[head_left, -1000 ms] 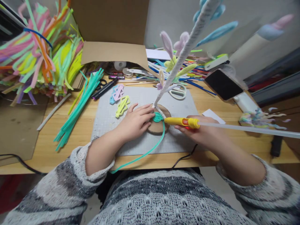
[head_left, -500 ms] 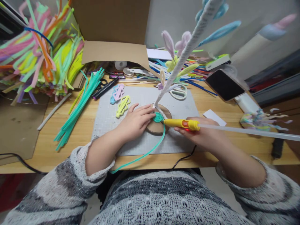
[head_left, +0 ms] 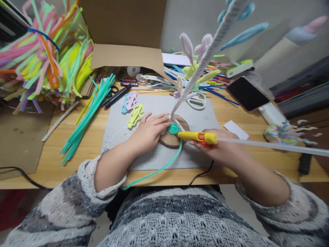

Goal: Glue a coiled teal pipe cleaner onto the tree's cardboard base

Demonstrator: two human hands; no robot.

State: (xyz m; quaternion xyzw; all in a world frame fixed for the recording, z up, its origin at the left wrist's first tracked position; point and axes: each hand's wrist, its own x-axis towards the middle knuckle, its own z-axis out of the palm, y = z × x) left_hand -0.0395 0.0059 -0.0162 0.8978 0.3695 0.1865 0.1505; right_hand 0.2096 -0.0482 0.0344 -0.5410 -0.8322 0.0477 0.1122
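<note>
Nearest me, the loose tail of the teal pipe cleaner (head_left: 156, 170) trails off the desk (head_left: 77, 161) edge between the hands. I have the right hand (head_left: 221, 150) closed around the yellow glue gun (head_left: 196, 136), its tip touching the pipe cleaner's coiled end on the wooden disc (head_left: 168, 141). The left hand (head_left: 147, 133) lies open, fingertips pressing beside that coil. Just beyond the fingertips, a white stem (head_left: 203, 65) rises tilted from the disc. Farther past the left hand, a yellow shape (head_left: 135, 115) lies on the grey mat (head_left: 154, 103).
</note>
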